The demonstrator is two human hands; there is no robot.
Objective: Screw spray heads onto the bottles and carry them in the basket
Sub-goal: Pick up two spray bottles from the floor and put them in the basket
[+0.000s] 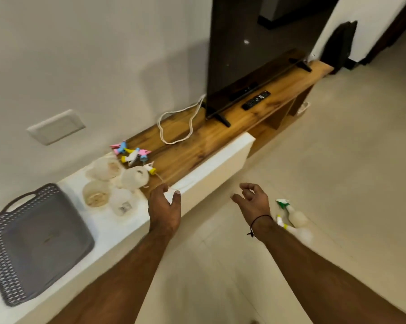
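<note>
A grey plastic basket stands empty at the left end of the white ledge. Beside it are several clear bottles seen from above, one of them with a yellow-tipped spray head on it. Loose pink, blue and yellow spray heads lie just behind them on the wooden top. Two bottles with fitted heads, one green and one yellow, lie on the floor at the right. My left hand hovers open over the ledge's front edge near the bottles. My right hand is open above the floor, beside the fallen bottles.
A television stands on the wooden stand, with a remote control in front and a white cable looped at its left. A wall socket plate sits above the ledge. Pale tiled floor spreads to the right.
</note>
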